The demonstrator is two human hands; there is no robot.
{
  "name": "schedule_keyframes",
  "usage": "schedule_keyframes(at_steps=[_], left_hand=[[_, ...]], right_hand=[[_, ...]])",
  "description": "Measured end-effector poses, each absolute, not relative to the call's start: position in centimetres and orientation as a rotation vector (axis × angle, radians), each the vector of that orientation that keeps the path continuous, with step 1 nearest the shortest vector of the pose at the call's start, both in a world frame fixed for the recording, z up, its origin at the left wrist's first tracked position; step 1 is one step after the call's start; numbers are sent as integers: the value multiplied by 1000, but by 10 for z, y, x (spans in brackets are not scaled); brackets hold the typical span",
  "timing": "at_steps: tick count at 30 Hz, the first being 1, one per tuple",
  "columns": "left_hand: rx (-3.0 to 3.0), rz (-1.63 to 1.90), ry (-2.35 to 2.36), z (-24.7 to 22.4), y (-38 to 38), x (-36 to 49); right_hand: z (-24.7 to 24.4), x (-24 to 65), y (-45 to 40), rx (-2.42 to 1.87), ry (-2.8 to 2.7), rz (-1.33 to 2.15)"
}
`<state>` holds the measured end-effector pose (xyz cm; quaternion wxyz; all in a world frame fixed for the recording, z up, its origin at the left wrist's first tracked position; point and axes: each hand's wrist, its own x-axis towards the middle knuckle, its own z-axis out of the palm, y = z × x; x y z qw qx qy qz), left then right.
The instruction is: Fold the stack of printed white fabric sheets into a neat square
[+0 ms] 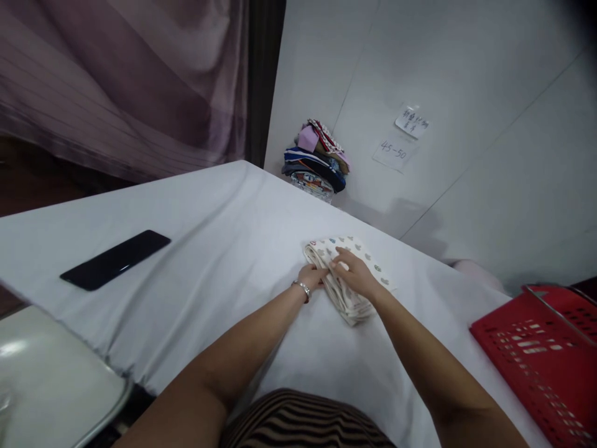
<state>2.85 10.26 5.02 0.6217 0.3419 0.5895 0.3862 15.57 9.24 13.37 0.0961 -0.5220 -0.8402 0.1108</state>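
A cream cloth (pixel 347 305) with a print of small grey and coloured shapes lies folded in several layers on the white-covered table. At its left edge my left hand (pixel 312 277), with a bracelet at the wrist, is closed on the layers, its fingertips partly hidden by the fabric. Over the top of the cloth is my right hand (pixel 354 270), fingers bent and gripping the upper layers near the left hand. What its fingertips pinch is partly covered.
On the white table cover (pixel 224 249) a black phone-like slab (pixel 116 258) lies at left. Folded clothes (pixel 314 162) are stacked by the wall at the far edge. A red perforated basket (pixel 536 361) stands at right, and a pale chair (pixel 51 373) at lower left.
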Motion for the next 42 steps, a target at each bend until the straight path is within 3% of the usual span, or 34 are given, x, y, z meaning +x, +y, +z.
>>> schedule_keyframes(at_steps=[9,14,20,28,35,40,42], left_hand=[[916,952,1553,43,111,21],[1128,946,1687,44,108,20],[1155,923,1689,46,108,18],[1086,862,1560,39,116,13],[980,829,1485,39,120,12],[1044,837,1503,36,121,13],[1089,865,1531,34,121,14]], right_hand=[[66,167,130,-1639,-2429,384],[78,175,136,-1558,-2239,613],[66,178,148,-1648,-2450,293],[77,148,170,-1436,-2442,411],[51,133,190,-1416,-2419,580],[75,134,188,-1461,-2324,771],[92,126,190,-1488,-2299,690]])
